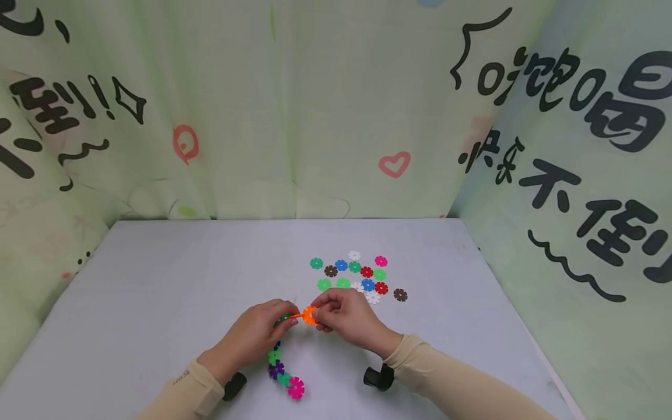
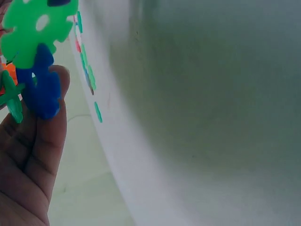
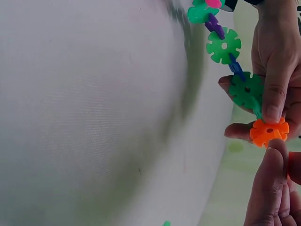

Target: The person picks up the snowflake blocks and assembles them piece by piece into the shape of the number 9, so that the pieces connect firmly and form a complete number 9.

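My left hand (image 1: 257,329) holds the upper end of a chain of slotted plastic snowflake discs (image 1: 276,370), pinching it between thumb and fingers. The chain hangs down in green, blue, purple and light green, with a pink disc (image 1: 296,388) at its low end. In the right wrist view the left thumb presses by a flat orange disc (image 3: 268,132) at the upper end. My right hand (image 1: 349,318) pinches a second orange disc (image 1: 310,315), which meets the first one edge to face. The left wrist view shows a blue disc (image 2: 44,92) against the left fingers.
Loose snowflake discs in several colours lie beyond the right hand, among them a blue disc (image 1: 341,265), a red disc (image 1: 381,288) and a brown disc (image 1: 401,294). The white table (image 1: 173,280) ends at a printed curtain (image 1: 315,116) behind and at the sides.
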Demonstrator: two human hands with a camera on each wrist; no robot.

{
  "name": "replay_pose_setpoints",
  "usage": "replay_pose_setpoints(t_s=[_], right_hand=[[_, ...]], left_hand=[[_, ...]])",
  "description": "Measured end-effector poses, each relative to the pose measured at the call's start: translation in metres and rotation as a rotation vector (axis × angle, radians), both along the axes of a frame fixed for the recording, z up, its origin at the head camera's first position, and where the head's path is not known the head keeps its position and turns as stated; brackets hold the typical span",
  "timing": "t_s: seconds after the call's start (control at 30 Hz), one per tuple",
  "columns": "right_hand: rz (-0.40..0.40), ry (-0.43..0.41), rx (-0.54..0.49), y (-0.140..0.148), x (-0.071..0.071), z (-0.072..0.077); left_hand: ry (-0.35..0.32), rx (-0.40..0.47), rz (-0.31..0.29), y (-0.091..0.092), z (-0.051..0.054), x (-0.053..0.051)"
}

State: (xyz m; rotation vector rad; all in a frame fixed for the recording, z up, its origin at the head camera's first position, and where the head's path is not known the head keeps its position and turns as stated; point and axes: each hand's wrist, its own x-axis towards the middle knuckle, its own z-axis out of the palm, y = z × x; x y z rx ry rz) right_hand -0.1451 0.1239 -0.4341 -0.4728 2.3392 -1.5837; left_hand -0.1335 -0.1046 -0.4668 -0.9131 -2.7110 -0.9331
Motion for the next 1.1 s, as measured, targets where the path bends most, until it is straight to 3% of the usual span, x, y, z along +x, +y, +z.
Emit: replay_pose_setpoints(t_s=[0.2,0.5,0.67,0.83,1.1], right_hand=[[0.018,0.013,0.006,-0.0007,-0.0003,-0.0031],[0.023,0.015,-0.007,-0.0011,-0.0013,0.0007],[0.004,0.000,-0.011,-0.0021,-0.0011,0.0025],[-0.005,-0.040,-0.027,-0.0030,-0.0002,0.0003],[0.049,-0.083,-0.059,-0.0009,-0.0048,-0.0039]], left_hand=[[0.074,0.023,-0.022,-0.0016,0.0013,-0.0002],[-0.118,0.191,-0.044,-0.0008,0.0062,-0.0006],[-0.135,0.184,-0.047,0.0019,0.0078,-0.0017],[-0.092,0.149,-0.067,0.0039,0.0080,-0.0012],[-0.125,0.154,0.012,0.0023,0.0056,-0.0014]])
